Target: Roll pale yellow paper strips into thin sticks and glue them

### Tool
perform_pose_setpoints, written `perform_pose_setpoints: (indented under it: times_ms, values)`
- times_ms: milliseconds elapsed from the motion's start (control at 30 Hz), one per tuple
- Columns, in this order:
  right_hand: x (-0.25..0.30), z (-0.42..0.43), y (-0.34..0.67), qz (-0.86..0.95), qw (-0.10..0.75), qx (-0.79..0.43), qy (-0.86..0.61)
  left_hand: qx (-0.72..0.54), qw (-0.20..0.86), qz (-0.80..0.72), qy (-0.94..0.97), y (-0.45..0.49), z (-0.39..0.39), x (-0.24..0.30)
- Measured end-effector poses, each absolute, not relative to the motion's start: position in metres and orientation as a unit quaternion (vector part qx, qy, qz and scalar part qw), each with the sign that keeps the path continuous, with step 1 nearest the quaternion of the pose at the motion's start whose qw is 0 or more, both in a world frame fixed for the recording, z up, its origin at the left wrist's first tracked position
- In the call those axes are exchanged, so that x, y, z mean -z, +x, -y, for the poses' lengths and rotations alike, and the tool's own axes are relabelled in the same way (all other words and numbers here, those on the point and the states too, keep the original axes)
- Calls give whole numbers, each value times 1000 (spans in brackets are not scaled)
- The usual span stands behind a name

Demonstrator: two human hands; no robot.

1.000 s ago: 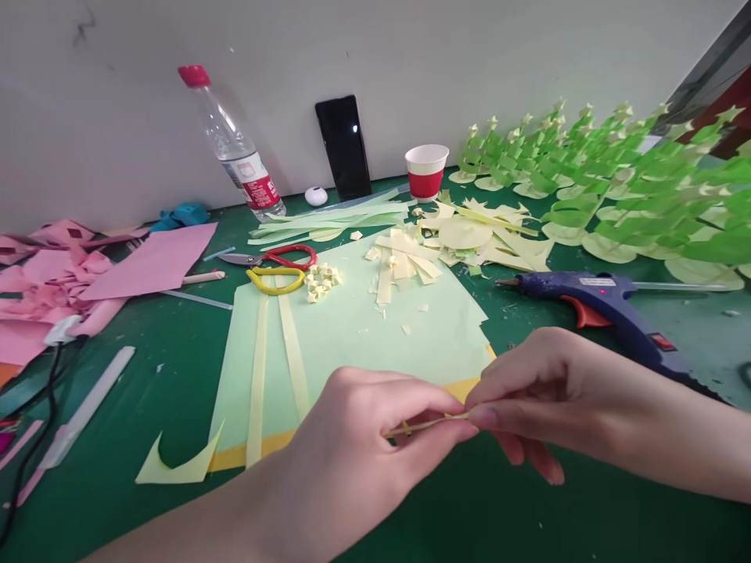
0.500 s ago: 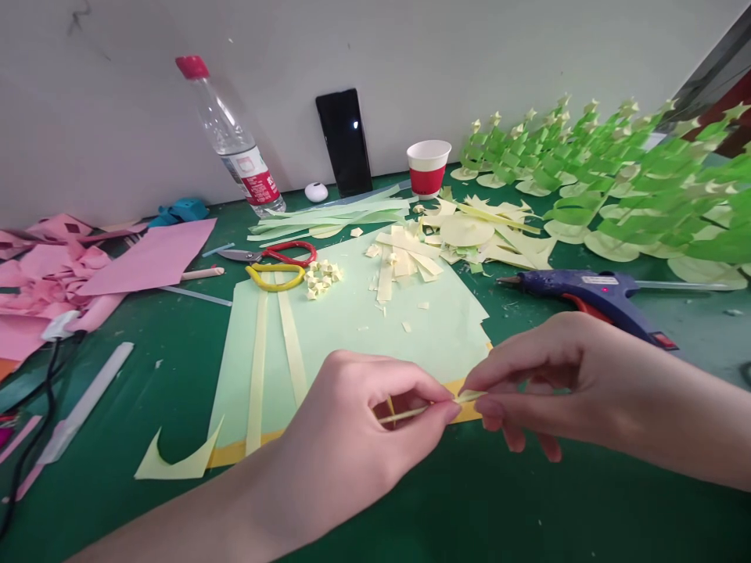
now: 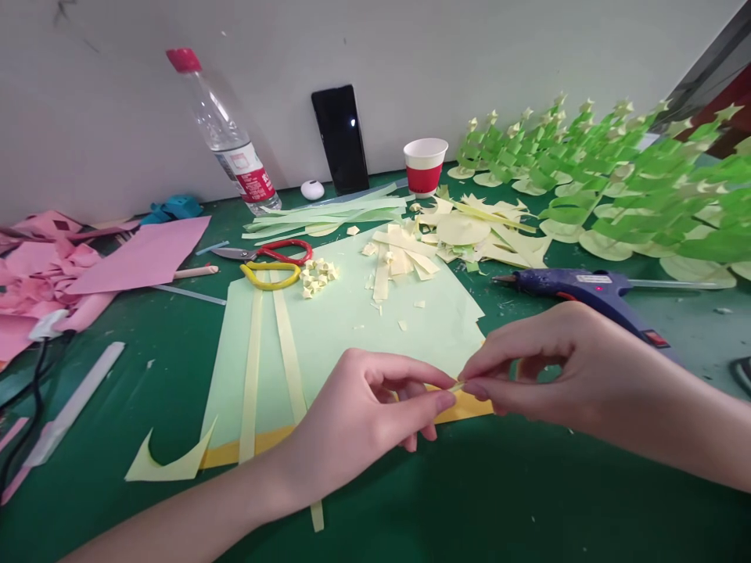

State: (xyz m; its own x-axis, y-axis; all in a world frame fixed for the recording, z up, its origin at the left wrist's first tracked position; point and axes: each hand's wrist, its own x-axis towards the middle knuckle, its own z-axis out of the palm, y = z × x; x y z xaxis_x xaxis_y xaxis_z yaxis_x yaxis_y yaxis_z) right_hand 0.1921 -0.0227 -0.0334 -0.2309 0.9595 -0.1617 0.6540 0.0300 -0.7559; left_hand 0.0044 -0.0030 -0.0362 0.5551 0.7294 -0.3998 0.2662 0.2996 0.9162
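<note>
Pinching one small pale-yellow paper piece (image 3: 456,386): left hand (image 3: 369,426) and right hand (image 3: 590,367), fingertips (image 3: 444,402) of both clamped on it; blue glue gun (image 3: 578,283) beyond the right.

Below the centre of the frame, a pale yellow paper piece (image 3: 456,387) is pinched between the fingertips of the left hand (image 3: 369,422) and right hand (image 3: 578,363); scissors (image 3: 253,255) are seen left of centre, a glue gun (image 3: 578,285) at right, and green star-topped ornaments (image 3: 634,243) are massed at upper right
</note>
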Motion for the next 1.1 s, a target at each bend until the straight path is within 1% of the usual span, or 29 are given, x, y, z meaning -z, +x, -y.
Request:
perform_pose_setpoints:
  times_ms: [100,233,367,500,667,833,900,967,1000,1033,1067,1100]
  values:
    - [33,23,193,694,198,-354,-595,-186,706,-422,537,4,2,43]
    - [29,22,193,695,191,-361,-591,-205,721,-405,523,4,1,49]
    - [21,19,192,691,182,-383,-585,-218,727,-401,513,3,0,52]
    - [15,13,192,687,190,-409,-570,-232,728,-406,501,3,0,55]
    - [18,13,191,657,166,-473,-563,-242,730,-412,488,3,2,57]
    - [15,19,189,654,138,-460,-584,-245,731,-416,483,5,5,58]
    - [10,22,196,662,132,-435,-596,-243,731,-418,481,4,5,58]
    - [6,24,211,671,123,-357,-638,-242,732,-418,481,4,5,59]
    - [6,25,221,673,116,-303,-665,-243,732,-418,481,3,5,60]
    - [6,26,232,667,80,-149,-726,-242,732,-417,482,3,5,60]
    - [8,28,243,643,62,-84,-759,-241,732,-417,482,3,5,60]
    - [11,29,252,626,54,-50,-776,-240,732,-417,482,3,5,61]
